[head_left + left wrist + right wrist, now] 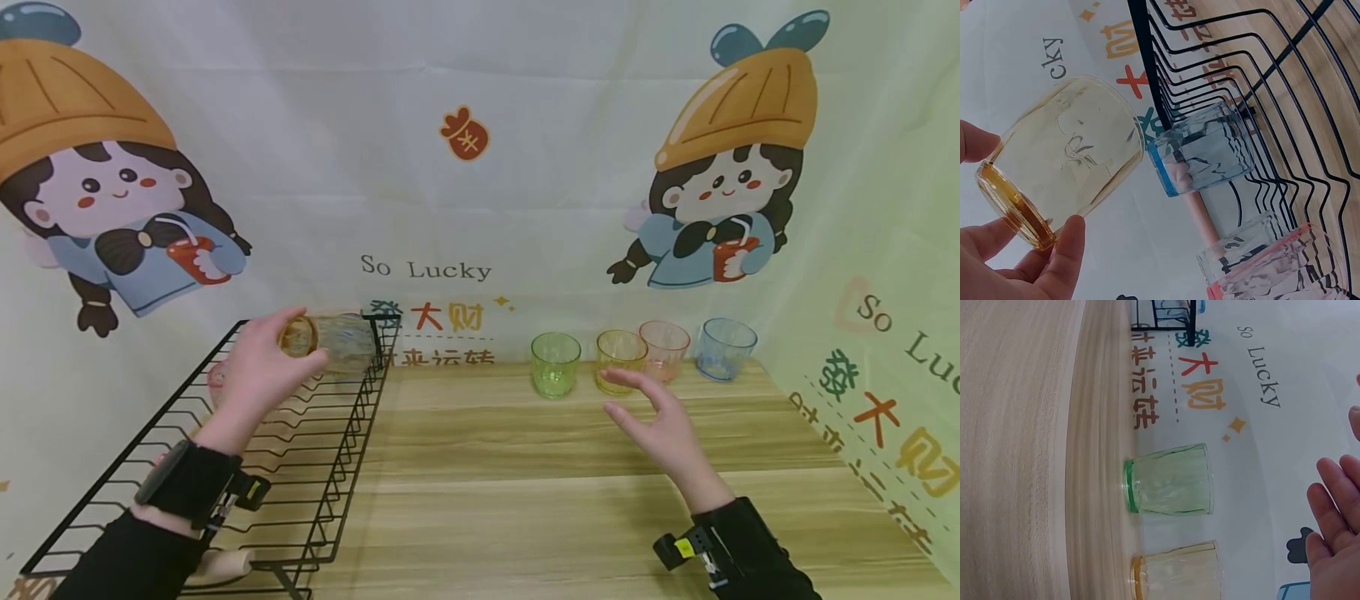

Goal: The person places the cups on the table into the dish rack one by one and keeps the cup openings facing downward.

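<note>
My left hand point(262, 358) grips a yellow glass cup point(1072, 150) by its thick amber base, fingers and thumb spread around it. The cup is tipped sideways above the far end of a black wire rack point(356, 412), its mouth pointing away from the palm. Inside the rack, the left wrist view shows a blue-based glass cup point(1210, 150) and a pink glass cup point(1285, 269). My right hand point(667, 433) hovers with relaxed fingers in front of another yellow cup point(621, 362) on the table, holding nothing.
A green cup point(556, 364), a pink cup point(666, 350) and a blue cup point(725, 350) stand upright along the back of the wooden table point(480, 508). A printed cloth point(525, 192) hangs behind. The rack's raised wire sides border the left of the table.
</note>
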`<state>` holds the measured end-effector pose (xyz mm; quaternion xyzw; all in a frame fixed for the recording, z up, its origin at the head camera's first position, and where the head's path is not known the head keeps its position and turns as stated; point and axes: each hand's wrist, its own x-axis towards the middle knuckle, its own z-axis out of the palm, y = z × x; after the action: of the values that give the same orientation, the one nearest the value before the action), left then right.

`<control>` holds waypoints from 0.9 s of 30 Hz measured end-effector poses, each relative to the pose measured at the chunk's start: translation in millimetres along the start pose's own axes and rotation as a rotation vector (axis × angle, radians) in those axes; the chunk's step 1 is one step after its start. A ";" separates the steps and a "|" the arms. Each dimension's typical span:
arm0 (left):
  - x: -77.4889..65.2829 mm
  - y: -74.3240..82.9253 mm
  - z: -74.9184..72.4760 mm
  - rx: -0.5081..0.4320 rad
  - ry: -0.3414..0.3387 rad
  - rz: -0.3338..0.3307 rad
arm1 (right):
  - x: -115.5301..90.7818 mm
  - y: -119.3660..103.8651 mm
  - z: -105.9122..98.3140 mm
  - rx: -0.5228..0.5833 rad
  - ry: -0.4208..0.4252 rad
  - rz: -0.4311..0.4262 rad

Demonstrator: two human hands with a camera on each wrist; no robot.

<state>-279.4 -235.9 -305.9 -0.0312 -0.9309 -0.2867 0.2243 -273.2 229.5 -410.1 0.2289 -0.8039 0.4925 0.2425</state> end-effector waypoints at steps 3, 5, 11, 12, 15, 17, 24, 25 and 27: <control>1.4 -2.9 -0.1 0.020 -0.004 -0.001 | -0.2 -0.2 0.5 -0.003 0.000 0.000; 1.8 -4.2 0.0 0.031 -0.010 -0.008 | -0.1 -0.2 0.6 -0.004 -0.002 0.002; 4.4 -9.7 2.2 0.082 -0.018 -0.014 | 1.8 2.3 0.0 -0.032 -0.024 0.037; 5.1 -10.8 2.3 0.090 -0.020 -0.014 | 2.1 2.7 -0.1 -0.036 -0.027 0.043; 7.1 -13.5 2.6 0.106 -0.036 -0.023 | 2.5 3.2 0.0 -0.045 -0.031 0.044; 8.6 -15.7 3.1 0.121 -0.046 -0.024 | 2.5 2.6 0.1 -0.042 -0.034 0.043; 12.5 -22.2 7.4 0.193 -0.085 -0.016 | 2.2 1.6 0.8 -0.045 -0.046 0.049; 12.9 -22.9 8.1 0.193 -0.090 -0.017 | 2.3 1.7 0.9 -0.042 -0.045 0.049; 13.6 -24.1 9.1 0.194 -0.102 -0.026 | 2.5 2.5 1.1 -0.045 -0.044 0.046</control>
<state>-299.7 -251.9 -319.1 -0.0120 -0.9648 -0.1961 0.1748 -276.9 229.2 -410.7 0.2158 -0.8249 0.4747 0.2183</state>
